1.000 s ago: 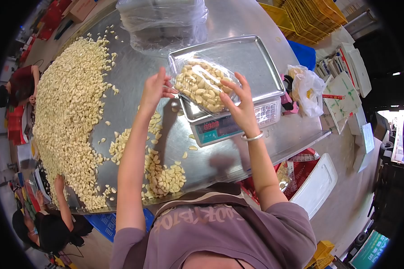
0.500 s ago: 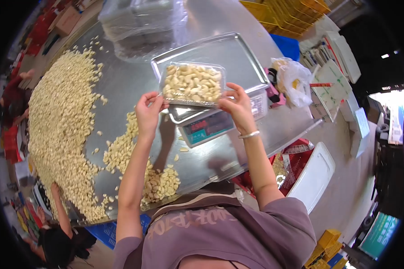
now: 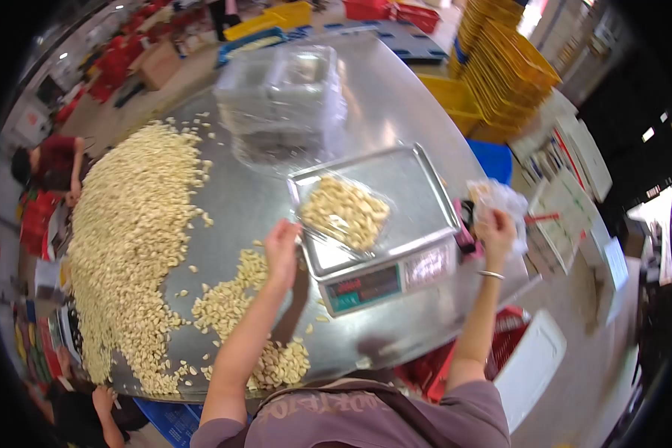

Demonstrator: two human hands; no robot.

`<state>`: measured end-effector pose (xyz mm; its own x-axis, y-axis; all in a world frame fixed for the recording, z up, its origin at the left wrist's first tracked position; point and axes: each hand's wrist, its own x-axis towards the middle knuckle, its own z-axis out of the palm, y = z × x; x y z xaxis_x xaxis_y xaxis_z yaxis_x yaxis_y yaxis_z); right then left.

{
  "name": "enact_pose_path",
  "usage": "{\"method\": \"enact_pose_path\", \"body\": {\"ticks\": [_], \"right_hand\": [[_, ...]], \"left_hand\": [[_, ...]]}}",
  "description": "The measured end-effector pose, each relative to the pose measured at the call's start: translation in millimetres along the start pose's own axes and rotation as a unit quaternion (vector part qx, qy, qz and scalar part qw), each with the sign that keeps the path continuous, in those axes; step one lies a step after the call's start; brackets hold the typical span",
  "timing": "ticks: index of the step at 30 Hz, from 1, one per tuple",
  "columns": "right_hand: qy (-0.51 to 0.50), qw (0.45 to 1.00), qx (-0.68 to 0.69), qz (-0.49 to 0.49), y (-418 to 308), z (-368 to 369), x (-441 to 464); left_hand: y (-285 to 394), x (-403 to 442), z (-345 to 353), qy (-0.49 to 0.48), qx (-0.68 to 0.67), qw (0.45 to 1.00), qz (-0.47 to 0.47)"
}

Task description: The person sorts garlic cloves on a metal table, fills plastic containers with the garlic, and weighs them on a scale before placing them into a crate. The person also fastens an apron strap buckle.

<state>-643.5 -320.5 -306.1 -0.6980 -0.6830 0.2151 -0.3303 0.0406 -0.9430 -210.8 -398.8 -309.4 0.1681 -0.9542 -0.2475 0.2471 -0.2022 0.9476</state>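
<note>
Right hand [image 3: 497,233] has been moved from the clear box [image 3: 345,213] to the white bag [image 3: 493,196] right of the scale [image 3: 367,290]. Slantwise on it, the box lies nearer the left hand [image 3: 281,254]. Both hands' fingers are bent; what's held can't be told.

A clear plastic box [image 3: 346,213] filled with cream-coloured pieces [image 3: 333,203] is lying askew on the left part of a rectangular silver metal tray [image 3: 412,196], which is topping a pale scale [image 3: 393,293]. A crumpled, translucent white plastic bag [image 3: 494,196] is sitting near the tray's right side.
</note>
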Motion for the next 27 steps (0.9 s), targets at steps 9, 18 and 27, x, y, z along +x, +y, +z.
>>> {"method": "enact_pose_path", "body": {"ticks": [9,18,27], "right_hand": [[-0.052,0.885,-0.461,-0.025,103,-53,70],[0.079,0.928,-0.35,-0.102,89,-56,78],[0.042,0.968,0.244,0.042,28,-51,39]], "left_hand": [[9,-20,69,0.044,0.273,0.916,0.292],[-20,6,102,-0.029,-0.008,0.999,0.012],[46,-68,70,-0.309,-0.389,0.817,-0.293]]}}
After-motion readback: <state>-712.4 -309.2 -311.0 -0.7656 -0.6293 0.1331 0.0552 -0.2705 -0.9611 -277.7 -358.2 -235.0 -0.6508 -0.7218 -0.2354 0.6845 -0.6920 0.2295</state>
